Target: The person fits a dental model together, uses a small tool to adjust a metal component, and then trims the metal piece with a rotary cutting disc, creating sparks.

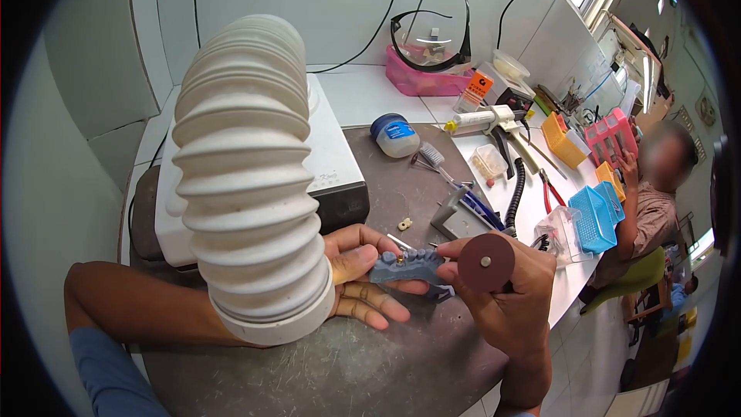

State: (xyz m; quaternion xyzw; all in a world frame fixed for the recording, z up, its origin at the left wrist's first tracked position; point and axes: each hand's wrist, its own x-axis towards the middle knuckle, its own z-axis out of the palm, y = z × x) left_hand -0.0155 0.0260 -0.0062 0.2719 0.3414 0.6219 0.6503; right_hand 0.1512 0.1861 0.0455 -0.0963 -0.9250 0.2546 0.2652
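Note:
My left hand (359, 270) is closed around a grey dental model (409, 268) with a row of teeth; a small gold-coloured spot shows on one tooth. My right hand (505, 293) is closed at the right end of the model, with its fingertips against or very near it. In front of this hand is a round reddish-brown abrasive disc (486, 251) with a metal centre; what it is mounted on is hidden in the grip. A thin metal rod (400, 242) shows just behind the model. A ribbed white hose (247, 162) covers part of my left forearm.
Behind my hands are a small cream piece (405, 224), a grey metal stand (463, 216), a blue-lidded jar (395, 135) and a brush (431, 155). Safety glasses (432, 38) rest on a pink tray (421, 81). At right are red-handled pliers (550, 189), baskets (593, 216) and a seated person (656, 201).

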